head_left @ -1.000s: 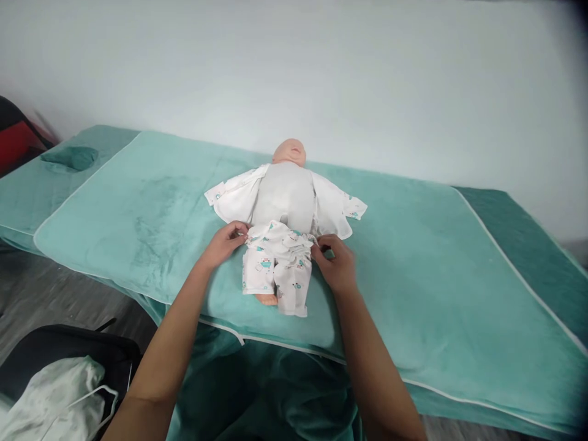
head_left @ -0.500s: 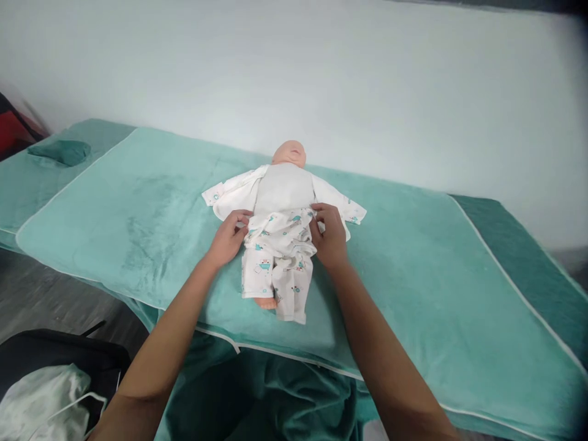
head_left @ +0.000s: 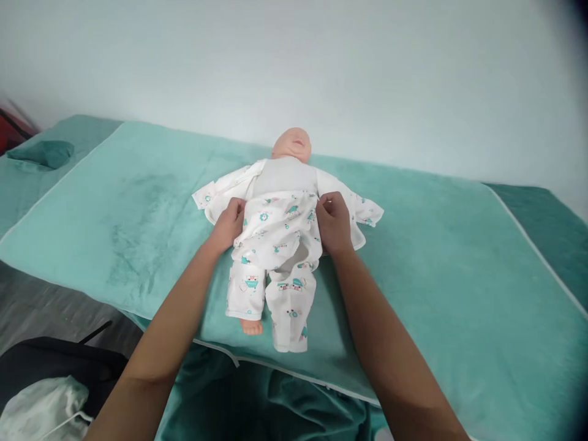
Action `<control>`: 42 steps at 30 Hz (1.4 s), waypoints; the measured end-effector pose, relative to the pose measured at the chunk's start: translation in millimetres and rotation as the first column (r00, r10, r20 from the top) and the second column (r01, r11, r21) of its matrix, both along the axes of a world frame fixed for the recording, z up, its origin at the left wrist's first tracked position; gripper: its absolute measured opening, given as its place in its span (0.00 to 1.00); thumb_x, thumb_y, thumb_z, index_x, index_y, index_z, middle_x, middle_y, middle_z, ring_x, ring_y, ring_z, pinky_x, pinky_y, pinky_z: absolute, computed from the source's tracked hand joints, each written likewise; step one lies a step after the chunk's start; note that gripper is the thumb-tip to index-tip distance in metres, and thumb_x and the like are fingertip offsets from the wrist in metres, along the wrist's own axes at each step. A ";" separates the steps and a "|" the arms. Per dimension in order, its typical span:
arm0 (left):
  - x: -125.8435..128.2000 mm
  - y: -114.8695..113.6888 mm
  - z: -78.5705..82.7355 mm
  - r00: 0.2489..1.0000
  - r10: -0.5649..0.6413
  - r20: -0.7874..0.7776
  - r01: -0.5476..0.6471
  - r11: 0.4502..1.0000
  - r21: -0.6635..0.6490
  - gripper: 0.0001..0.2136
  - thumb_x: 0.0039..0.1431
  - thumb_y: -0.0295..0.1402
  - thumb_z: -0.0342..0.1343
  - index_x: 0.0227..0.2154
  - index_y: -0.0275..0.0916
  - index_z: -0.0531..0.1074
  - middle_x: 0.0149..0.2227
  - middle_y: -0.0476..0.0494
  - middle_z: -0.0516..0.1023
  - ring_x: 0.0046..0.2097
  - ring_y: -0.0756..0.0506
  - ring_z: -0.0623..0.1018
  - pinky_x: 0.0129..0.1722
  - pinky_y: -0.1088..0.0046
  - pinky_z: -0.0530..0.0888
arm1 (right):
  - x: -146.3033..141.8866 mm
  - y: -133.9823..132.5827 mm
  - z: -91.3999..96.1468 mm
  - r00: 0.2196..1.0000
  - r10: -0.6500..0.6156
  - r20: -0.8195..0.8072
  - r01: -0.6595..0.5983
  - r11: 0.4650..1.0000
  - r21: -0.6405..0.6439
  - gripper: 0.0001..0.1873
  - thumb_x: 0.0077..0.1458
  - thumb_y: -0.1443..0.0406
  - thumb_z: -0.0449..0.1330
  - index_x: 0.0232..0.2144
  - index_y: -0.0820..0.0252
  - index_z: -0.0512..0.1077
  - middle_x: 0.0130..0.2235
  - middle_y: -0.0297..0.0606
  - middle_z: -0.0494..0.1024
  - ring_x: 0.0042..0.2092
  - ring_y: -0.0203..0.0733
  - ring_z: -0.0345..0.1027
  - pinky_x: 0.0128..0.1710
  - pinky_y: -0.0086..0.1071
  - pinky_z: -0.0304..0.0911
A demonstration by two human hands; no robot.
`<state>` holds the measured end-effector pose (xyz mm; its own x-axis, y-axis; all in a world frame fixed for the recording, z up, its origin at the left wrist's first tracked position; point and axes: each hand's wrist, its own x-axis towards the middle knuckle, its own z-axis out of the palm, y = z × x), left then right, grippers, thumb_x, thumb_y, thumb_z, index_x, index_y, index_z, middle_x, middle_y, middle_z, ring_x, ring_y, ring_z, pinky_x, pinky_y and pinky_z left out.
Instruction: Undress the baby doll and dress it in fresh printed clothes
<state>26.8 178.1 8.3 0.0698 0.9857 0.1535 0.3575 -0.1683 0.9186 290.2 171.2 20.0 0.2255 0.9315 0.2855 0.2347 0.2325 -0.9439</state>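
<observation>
A baby doll (head_left: pixel 294 144) lies on its back, head toward the wall. Printed white baby pants (head_left: pixel 278 226) cover its legs and reach up over the belly. My left hand (head_left: pixel 231 222) is closed on the waistband at one side, and my right hand (head_left: pixel 334 220) grips it at the other. An open white baby jacket (head_left: pixel 337 184) is on the doll's arms, its sleeves spread outward and its front panels apart over a pale grey torso. One bare foot (head_left: pixel 251 327) pokes out of the left pant leg; the other foot is hidden inside the right one.
The doll rests on a green padded bed (head_left: pixel 436 263) set along a white wall (head_left: pixel 184 67). A hole with dark green lining (head_left: pixel 41 155) is at the bed's left end. On the lower left, a black bag or chair (head_left: pixel 59 361) carries a pale cloth pouch (head_left: pixel 46 407).
The waistband has been pulled higher up the doll's belly, smoothing the bunched pants. Both hands have closed more tightly at its sides. The view has moved slightly closer.
</observation>
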 end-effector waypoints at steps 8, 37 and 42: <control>-3.6 -4.4 -5.2 0.966 -0.138 0.219 0.151 0.988 -0.043 0.11 0.62 0.37 0.55 0.45 0.40 0.74 0.44 0.45 0.80 0.46 0.45 0.76 0.46 0.70 0.73 | 38.5 -7.3 -0.1 0.941 0.332 -0.068 -0.339 0.914 -0.223 0.15 0.55 0.51 0.66 0.31 0.57 0.75 0.31 0.30 0.75 0.33 0.36 0.65 0.34 0.31 0.61; 13.2 -3.4 5.2 0.772 0.010 0.635 0.172 0.959 -0.225 0.12 0.52 0.33 0.67 0.31 0.40 0.66 0.25 0.55 0.67 0.25 0.53 0.65 0.24 0.77 0.59 | 13.7 -8.2 -13.3 0.911 0.145 -0.385 -0.192 0.978 -0.086 0.23 0.39 0.60 0.75 0.23 0.55 0.61 0.24 0.25 0.69 0.25 0.32 0.59 0.24 0.28 0.57; 27.8 1.4 8.2 0.781 0.185 0.597 0.058 0.930 -0.364 0.08 0.55 0.25 0.61 0.30 0.40 0.65 0.27 0.54 0.68 0.27 0.52 0.66 0.27 0.77 0.61 | 10.5 -2.1 -10.6 0.902 0.123 -0.414 -0.183 0.977 -0.108 0.24 0.39 0.60 0.74 0.23 0.55 0.60 0.23 0.25 0.65 0.24 0.31 0.56 0.23 0.27 0.55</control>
<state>54.6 179.5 16.6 0.0159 0.9782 -0.2073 -0.3022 0.2023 0.9315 300.7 169.1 9.4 0.1451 0.9873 0.0642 -0.2004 0.0929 -0.9753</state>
